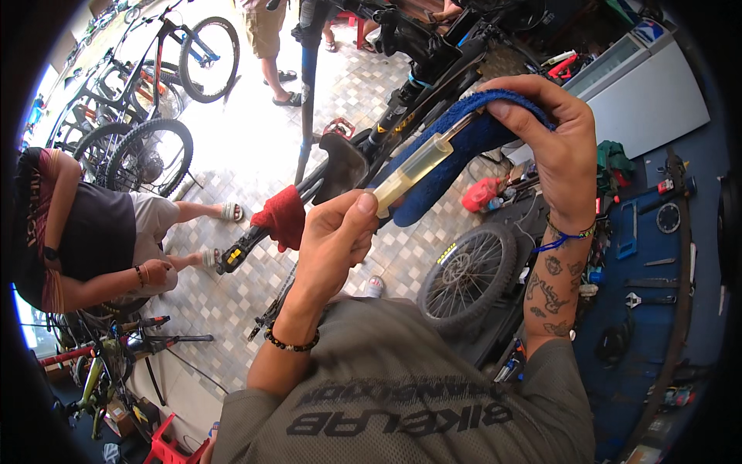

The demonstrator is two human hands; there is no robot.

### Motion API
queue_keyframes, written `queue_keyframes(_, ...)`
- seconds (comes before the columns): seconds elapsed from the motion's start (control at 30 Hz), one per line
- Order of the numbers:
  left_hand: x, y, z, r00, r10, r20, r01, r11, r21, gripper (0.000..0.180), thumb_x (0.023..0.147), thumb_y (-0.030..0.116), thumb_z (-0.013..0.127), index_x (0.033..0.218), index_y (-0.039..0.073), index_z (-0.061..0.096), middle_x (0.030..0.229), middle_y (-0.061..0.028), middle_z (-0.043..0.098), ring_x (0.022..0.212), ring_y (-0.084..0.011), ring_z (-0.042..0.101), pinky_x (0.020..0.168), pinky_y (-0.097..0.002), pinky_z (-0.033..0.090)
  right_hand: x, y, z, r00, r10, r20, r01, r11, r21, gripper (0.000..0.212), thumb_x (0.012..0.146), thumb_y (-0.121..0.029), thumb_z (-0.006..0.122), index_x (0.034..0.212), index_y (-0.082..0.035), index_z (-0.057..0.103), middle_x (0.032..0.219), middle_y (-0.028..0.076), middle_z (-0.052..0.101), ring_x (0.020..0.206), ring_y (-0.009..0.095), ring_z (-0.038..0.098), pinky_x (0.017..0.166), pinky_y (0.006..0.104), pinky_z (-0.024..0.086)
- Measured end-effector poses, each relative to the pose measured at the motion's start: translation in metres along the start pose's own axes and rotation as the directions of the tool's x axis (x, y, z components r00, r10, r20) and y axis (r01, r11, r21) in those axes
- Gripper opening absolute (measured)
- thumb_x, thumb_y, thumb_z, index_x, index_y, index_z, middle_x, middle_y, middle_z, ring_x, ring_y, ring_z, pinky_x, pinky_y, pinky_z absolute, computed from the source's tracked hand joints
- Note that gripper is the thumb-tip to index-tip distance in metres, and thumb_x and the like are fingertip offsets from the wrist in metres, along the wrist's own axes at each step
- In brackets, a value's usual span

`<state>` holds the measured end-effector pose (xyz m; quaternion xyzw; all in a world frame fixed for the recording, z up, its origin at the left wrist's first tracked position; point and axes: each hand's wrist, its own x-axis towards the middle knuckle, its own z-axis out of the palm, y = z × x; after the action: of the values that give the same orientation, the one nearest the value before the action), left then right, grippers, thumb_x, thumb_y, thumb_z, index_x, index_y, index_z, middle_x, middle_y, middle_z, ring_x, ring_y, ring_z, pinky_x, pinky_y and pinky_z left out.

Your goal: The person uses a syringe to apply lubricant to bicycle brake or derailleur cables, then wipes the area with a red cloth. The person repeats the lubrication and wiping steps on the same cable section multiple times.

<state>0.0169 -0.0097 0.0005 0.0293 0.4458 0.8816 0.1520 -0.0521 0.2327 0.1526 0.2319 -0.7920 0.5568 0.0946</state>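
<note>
My left hand pinches the rear end of a translucent plastic syringe with a yellowish tint. The syringe slants up to the right, its thin tip pointing at my other hand. My right hand grips a blue cloth between thumb and fingers, and the cloth hangs down behind the syringe. The tip's end meets the cloth by my right thumb; whether the fingers also hold the tip is hidden. Behind my hands is a dark bicycle, with a red cloth wrapped around one part of it.
At the left stands a person in a dark shirt. Several bicycles are parked beyond. A loose wheel lies low, right of centre. Along the right runs a blue tool board with hand tools, below a white cabinet. A red stool is lower left.
</note>
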Motion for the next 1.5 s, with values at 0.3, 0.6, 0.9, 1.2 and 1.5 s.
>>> queue_keyframes(0.3, 0.003, -0.003, 0.001, 0.998, 0.067, 0.006, -0.068, 0.993, 0.098, 0.050, 0.110, 0.040, 0.064, 0.117, -0.009, 0.072, 0.071, 0.0090, 0.040, 0.056, 0.0002, 0.027, 0.048, -0.0209, 0.020, 0.000, -0.003, -0.002, 1.000, -0.003, 0.002, 0.003, 0.999, -0.046, 0.017, 0.097, -0.004, 0.075, 0.113, 0.003, 0.078, 0.105, 0.009, 0.080, 0.097, 0.014, 0.075, 0.092, 0.0267, 0.060)
queue_keyframes(0.6, 0.004, -0.004, 0.000, 0.996, 0.083, 0.034, -0.086, 0.988, 0.128, 0.051, 0.110, 0.040, 0.063, 0.118, -0.010, 0.070, 0.071, 0.0091, 0.038, 0.056, -0.0002, 0.026, 0.049, -0.0210, 0.020, -0.003, -0.005, -0.005, 1.000, 0.000, 0.002, 0.000, 0.999, -0.035, 0.017, 0.097, -0.004, 0.076, 0.113, 0.003, 0.078, 0.107, 0.010, 0.080, 0.099, 0.015, 0.075, 0.095, 0.0278, 0.058)
queue_keyframes(0.9, 0.002, -0.004, 0.000, 0.994, 0.103, 0.039, -0.108, 0.982, 0.155, 0.048, 0.111, 0.039, 0.062, 0.116, -0.008, 0.071, 0.072, 0.0085, 0.039, 0.058, -0.0005, 0.028, 0.049, -0.0206, 0.021, -0.003, -0.001, -0.009, 0.998, -0.050, 0.042, 0.051, 0.998, -0.040, 0.019, 0.099, -0.004, 0.076, 0.116, 0.001, 0.078, 0.109, 0.009, 0.080, 0.100, 0.013, 0.076, 0.094, 0.0266, 0.061)
queue_keyframes(1.2, 0.004, -0.009, -0.001, 0.990, 0.131, 0.055, -0.137, 0.979, 0.148, 0.050, 0.110, 0.041, 0.063, 0.116, -0.008, 0.071, 0.073, 0.0085, 0.040, 0.057, -0.0006, 0.028, 0.050, -0.0206, 0.021, -0.003, 0.000, -0.009, 0.996, -0.075, 0.042, 0.077, 0.996, -0.046, 0.019, 0.099, -0.003, 0.075, 0.117, 0.002, 0.077, 0.110, 0.009, 0.080, 0.101, 0.014, 0.076, 0.096, 0.0269, 0.061)
queue_keyframes(1.5, 0.007, -0.010, -0.003, 0.987, 0.149, 0.057, -0.158, 0.971, 0.180, 0.050, 0.110, 0.041, 0.063, 0.117, -0.008, 0.071, 0.072, 0.0082, 0.041, 0.058, -0.0006, 0.028, 0.050, -0.0206, 0.021, -0.005, 0.001, -0.007, 0.997, -0.070, 0.023, 0.071, 0.995, -0.066, 0.018, 0.099, -0.004, 0.075, 0.116, 0.002, 0.078, 0.109, 0.009, 0.080, 0.101, 0.013, 0.075, 0.095, 0.0264, 0.061)
